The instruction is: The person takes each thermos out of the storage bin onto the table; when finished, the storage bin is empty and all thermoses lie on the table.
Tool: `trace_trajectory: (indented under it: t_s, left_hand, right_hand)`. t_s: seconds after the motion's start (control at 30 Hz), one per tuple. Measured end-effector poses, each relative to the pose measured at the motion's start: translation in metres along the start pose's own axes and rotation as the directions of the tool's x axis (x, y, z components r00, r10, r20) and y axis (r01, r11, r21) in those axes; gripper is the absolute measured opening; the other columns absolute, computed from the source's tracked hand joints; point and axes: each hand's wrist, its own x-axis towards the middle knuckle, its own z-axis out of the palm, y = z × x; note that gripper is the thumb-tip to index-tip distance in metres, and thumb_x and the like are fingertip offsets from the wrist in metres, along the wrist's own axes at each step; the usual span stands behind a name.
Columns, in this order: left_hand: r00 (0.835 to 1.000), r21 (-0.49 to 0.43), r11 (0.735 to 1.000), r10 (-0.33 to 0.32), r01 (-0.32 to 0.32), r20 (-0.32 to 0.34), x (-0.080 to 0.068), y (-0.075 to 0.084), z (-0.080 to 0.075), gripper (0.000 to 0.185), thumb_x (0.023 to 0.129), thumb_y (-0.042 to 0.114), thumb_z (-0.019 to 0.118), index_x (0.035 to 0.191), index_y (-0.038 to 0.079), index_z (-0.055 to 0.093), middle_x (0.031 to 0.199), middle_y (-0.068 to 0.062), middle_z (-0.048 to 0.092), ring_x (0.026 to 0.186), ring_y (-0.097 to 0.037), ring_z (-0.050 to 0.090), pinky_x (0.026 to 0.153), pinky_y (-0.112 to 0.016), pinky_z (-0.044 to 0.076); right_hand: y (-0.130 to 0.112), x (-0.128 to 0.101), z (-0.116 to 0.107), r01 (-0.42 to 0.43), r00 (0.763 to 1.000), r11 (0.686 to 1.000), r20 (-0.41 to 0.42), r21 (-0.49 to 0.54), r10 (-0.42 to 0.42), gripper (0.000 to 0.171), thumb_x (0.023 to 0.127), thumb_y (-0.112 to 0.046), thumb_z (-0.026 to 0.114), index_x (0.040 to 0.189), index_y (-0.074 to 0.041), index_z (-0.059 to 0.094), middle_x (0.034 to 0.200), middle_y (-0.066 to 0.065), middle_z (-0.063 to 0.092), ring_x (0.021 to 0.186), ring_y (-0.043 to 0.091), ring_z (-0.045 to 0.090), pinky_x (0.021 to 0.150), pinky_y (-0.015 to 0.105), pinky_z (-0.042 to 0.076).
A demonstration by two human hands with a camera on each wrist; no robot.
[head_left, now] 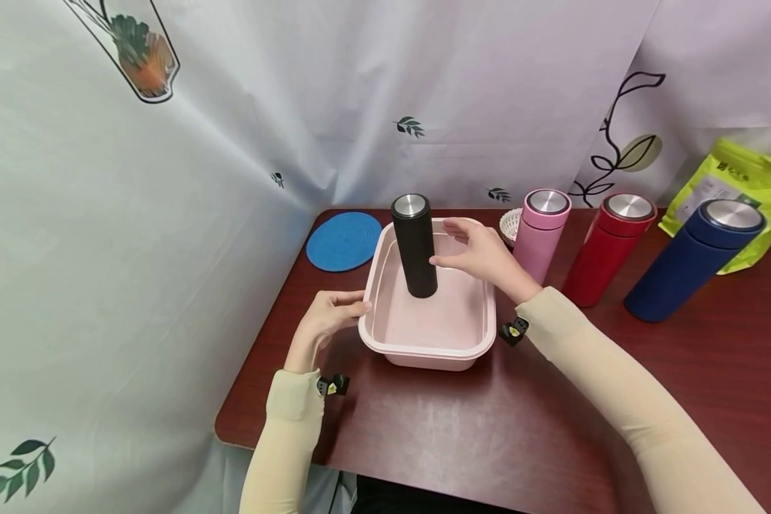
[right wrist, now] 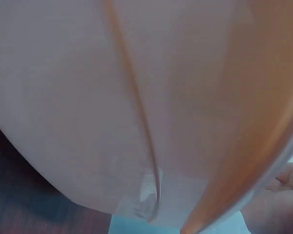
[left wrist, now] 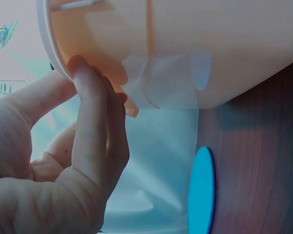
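A black thermos bottle (head_left: pixel 415 246) with a silver lid top stands upright inside a pale pink plastic basin (head_left: pixel 433 352), toward its left side. My left hand (head_left: pixel 331 312) pinches the basin's left rim; in the left wrist view, that hand (left wrist: pixel 83 131) has its fingertips at the rim. Over the basin's right part, my right hand (head_left: pixel 482 253) is spread with nothing between thumb and fingers. Its thumb tip is close by the black bottle, and I cannot tell whether it touches. The right wrist view shows mostly the basin's wall (right wrist: pixel 88 107), with a bit of hand (right wrist: pixel 276 207) at the edge.
Right of the basin stand a pink thermos bottle (head_left: pixel 540 239), a red one (head_left: pixel 607 253) and a blue one (head_left: pixel 690 264). A white woven basket (head_left: pixel 510 225) is partly hidden behind the pink bottle. Farther back are a blue round mat (head_left: pixel 343 241) and a lime-green bag (head_left: pixel 713 182).
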Motion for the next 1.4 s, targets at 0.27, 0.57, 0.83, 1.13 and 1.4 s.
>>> trace_trajectory:
  t_s: [0.27, 0.57, 0.83, 1.13, 1.4]
  left_hand:
    - [1.000, -0.013, 1.000, -0.004, 0.005, 0.008, -0.001, 0.000, -0.001, 0.044, 0.087, 0.006, 0.072, 0.127, -0.006, 0.061, 0.126, -0.027, 0.061, 0.088, -0.020, 0.071, 0.085, -0.042, 0.058]
    - [1.000, -0.011, 1.000, -0.002, 0.001, -0.004, -0.001, 0.001, 0.000, 0.044, 0.086, 0.007, 0.072, 0.127, -0.006, 0.061, 0.126, -0.027, 0.062, 0.085, -0.019, 0.071, 0.085, -0.043, 0.058]
    - [1.000, -0.003, 1.000, 0.020, -0.020, 0.006, -0.001, 0.001, -0.001, 0.045, 0.087, 0.008, 0.072, 0.127, -0.008, 0.060, 0.126, -0.029, 0.061, 0.089, -0.019, 0.071, 0.086, -0.042, 0.058]
    - [1.000, -0.006, 1.000, 0.025, -0.025, 0.007, -0.001, 0.002, -0.001, 0.045, 0.087, 0.007, 0.071, 0.127, -0.009, 0.060, 0.124, -0.030, 0.061, 0.087, -0.018, 0.070, 0.085, -0.040, 0.058]
    - [1.000, -0.018, 0.999, 0.030, -0.030, 0.007, -0.002, 0.001, -0.001, 0.045, 0.087, 0.006, 0.071, 0.127, -0.010, 0.059, 0.125, -0.031, 0.060, 0.086, -0.018, 0.071, 0.084, -0.041, 0.058]
  right_hand:
    - [-0.005, 0.012, 0.005, 0.007, 0.999, 0.999, 0.034, -0.034, -0.006, 0.084, 0.072, -0.037, 0.086, 0.141, -0.005, 0.050, 0.138, 0.015, 0.057, 0.125, 0.030, 0.056, 0.106, 0.042, 0.047]
    - [-0.004, 0.021, 0.014, 0.024, 0.997, 0.999, 0.078, -0.022, -0.022, 0.085, 0.074, -0.035, 0.086, 0.141, 0.000, 0.047, 0.140, 0.019, 0.054, 0.128, 0.033, 0.053, 0.108, 0.044, 0.044]
    - [-0.001, 0.025, 0.018, 0.009, 0.995, 0.999, 0.097, -0.042, -0.004, 0.093, 0.074, -0.038, 0.085, 0.145, 0.002, 0.041, 0.143, 0.021, 0.050, 0.129, 0.036, 0.052, 0.107, 0.046, 0.044]
    - [-0.001, 0.027, 0.019, 0.024, 0.994, 1.000, 0.110, -0.019, -0.022, 0.089, 0.079, -0.038, 0.081, 0.148, -0.001, 0.038, 0.144, 0.021, 0.050, 0.131, 0.036, 0.050, 0.109, 0.046, 0.043]
    - [0.000, 0.028, 0.022, 0.015, 0.993, 0.999, 0.115, 0.040, -0.019, 0.083, 0.080, -0.030, 0.081, 0.145, -0.001, 0.037, 0.143, 0.021, 0.049, 0.130, 0.035, 0.051, 0.109, 0.044, 0.044]
